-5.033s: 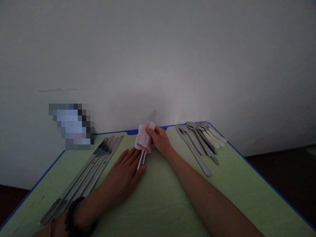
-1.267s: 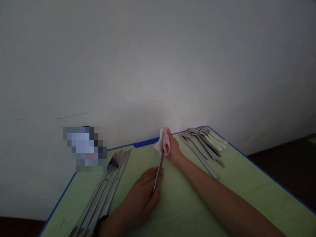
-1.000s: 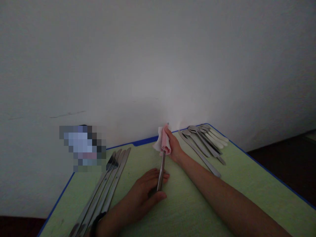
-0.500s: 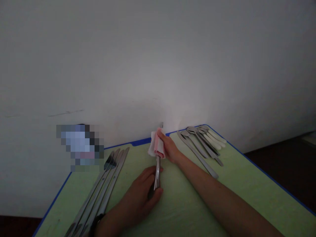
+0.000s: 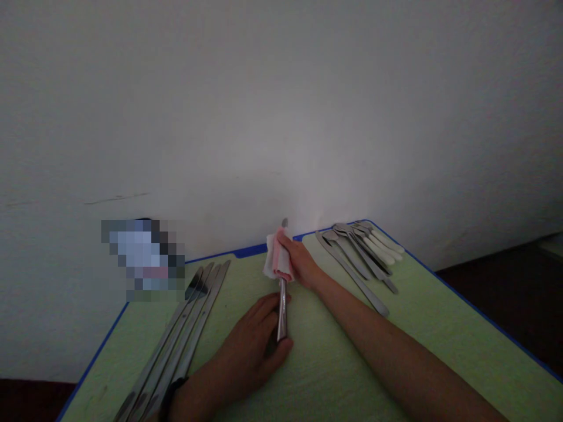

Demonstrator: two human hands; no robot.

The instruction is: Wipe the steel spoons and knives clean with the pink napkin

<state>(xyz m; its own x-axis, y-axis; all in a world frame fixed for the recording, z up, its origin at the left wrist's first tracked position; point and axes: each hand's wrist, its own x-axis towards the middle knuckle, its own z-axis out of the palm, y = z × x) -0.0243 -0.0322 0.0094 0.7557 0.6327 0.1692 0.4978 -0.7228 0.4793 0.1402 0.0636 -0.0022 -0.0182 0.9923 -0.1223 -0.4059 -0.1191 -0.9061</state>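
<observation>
A shiny metal table knife (image 5: 282, 310) points away from me above the green tabletop. My left hand (image 5: 255, 334) grips its handle, with the thumb near the butt end and the fingers wrapped behind. Farther up, my right hand (image 5: 299, 258) is closed around a folded pink-and-white cloth (image 5: 277, 261) that wraps the blade. Only the rounded tip sticks out beyond the cloth; most of the blade is hidden.
On the left lie several long metal knives (image 5: 193, 328) side by side. To the right is a group of cutlery (image 5: 356, 246), some with white handles (image 5: 382, 253). A blurred-out object (image 5: 141, 258) stands at the table's back left corner, against the wall (image 5: 281, 117).
The cloth and my right hand have shifted very slightly left, and a little more of the knife tip shows. Both hands keep their hold.
</observation>
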